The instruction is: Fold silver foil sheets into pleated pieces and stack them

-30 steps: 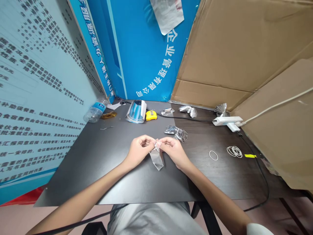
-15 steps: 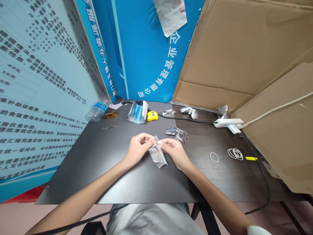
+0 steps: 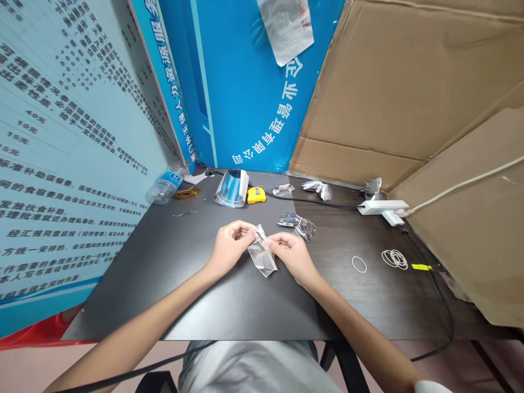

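Between my two hands a small silvery plastic packet (image 3: 263,258) hangs just above the dark table. My left hand (image 3: 234,245) pinches its upper left edge between thumb and fingers. With thumb and forefinger, my right hand (image 3: 290,254) pinches the packet's upper right side. The packet's lower part is loose and slants down to the right. Beyond my right hand lies a tied bundle of silvery strips (image 3: 298,224).
Along the back stand a plastic bottle (image 3: 166,185), a foil roll (image 3: 232,189), a yellow tape measure (image 3: 256,195) and more silvery bundles (image 3: 318,189). At the right are a power strip (image 3: 383,207), white rubber bands (image 3: 394,259) and a black cable (image 3: 444,305).
The view has shifted slightly. The packet's lower end has moved a little up and left, while both hands keep their pinch on it.
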A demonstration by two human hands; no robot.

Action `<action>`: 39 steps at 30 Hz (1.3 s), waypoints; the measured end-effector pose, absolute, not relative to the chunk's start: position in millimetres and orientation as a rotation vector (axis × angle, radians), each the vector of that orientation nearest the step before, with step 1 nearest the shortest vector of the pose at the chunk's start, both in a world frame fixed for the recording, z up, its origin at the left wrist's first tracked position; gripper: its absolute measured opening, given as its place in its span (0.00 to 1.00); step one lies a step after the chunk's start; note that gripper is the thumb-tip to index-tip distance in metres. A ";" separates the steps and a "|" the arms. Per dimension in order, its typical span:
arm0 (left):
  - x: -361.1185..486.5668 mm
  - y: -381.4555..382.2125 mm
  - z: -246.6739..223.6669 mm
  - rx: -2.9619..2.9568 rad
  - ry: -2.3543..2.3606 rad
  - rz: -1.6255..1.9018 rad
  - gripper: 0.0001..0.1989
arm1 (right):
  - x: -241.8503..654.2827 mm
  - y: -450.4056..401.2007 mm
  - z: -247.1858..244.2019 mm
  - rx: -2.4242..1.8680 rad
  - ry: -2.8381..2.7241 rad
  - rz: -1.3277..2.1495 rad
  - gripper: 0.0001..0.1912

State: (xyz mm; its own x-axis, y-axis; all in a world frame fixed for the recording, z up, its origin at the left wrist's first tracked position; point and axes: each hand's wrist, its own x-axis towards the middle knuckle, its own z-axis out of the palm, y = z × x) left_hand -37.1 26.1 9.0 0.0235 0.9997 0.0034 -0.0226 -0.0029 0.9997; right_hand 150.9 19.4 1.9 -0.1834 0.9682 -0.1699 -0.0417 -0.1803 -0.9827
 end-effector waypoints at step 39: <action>-51.2 51.7 7.1 1.107 1.205 1.453 0.12 | 140.1 40.3 -19.1 -1.053 -1.686 1.233 0.17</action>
